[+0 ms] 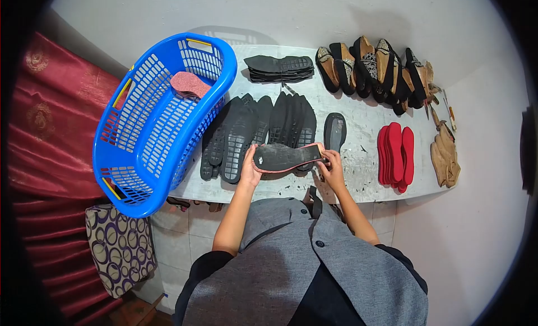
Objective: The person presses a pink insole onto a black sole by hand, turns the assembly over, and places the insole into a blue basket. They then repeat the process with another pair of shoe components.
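Observation:
A dark shoe sole (286, 158) with a pinkish layer along its edge is held level above the table's front part. My left hand (250, 168) grips its wide left end. My right hand (333, 168) has its fingers closed on the narrow right end. Behind it, black soles (238, 141) with a tread pattern lie in overlapping rows. A single dark sole (335, 131) lies just beyond my right hand. Farther back is a stack of black soles (279, 68).
A blue basket (193, 127) with pink insoles (189, 84) inside stands at the left. Several black shoes (367, 68) line the table's back right. Red insoles (397, 157), a tan cloth glove (444, 157) and tools (451, 117) lie on the right of the white table (358, 183).

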Demonstrator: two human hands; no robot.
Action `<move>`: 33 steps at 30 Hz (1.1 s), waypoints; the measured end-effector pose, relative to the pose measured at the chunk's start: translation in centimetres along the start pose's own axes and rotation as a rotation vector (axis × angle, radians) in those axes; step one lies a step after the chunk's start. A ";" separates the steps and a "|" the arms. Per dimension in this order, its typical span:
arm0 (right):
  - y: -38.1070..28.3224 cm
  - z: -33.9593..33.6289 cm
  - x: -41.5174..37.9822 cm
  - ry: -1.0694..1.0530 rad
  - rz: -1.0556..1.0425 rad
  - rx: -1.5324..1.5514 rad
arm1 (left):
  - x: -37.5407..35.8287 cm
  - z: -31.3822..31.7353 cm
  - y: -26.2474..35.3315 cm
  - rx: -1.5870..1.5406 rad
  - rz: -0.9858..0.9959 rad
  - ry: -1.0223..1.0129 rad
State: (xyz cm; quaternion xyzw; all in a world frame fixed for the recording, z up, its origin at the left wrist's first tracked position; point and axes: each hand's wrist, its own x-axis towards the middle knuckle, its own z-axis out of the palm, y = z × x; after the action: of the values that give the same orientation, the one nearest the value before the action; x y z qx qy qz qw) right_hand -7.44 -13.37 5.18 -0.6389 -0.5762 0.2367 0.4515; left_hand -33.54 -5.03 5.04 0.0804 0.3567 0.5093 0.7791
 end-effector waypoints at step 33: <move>1.8 1.0 1.8 -0.035 0.086 -0.086 | -0.1 -0.3 -0.4 -0.077 -0.034 0.013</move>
State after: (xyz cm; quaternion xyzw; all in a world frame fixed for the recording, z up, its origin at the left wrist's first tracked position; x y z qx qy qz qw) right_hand -6.88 -11.27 3.53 -0.6777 -0.5656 0.2419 0.4028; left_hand -33.44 -5.35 4.64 0.0408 0.3432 0.5099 0.7877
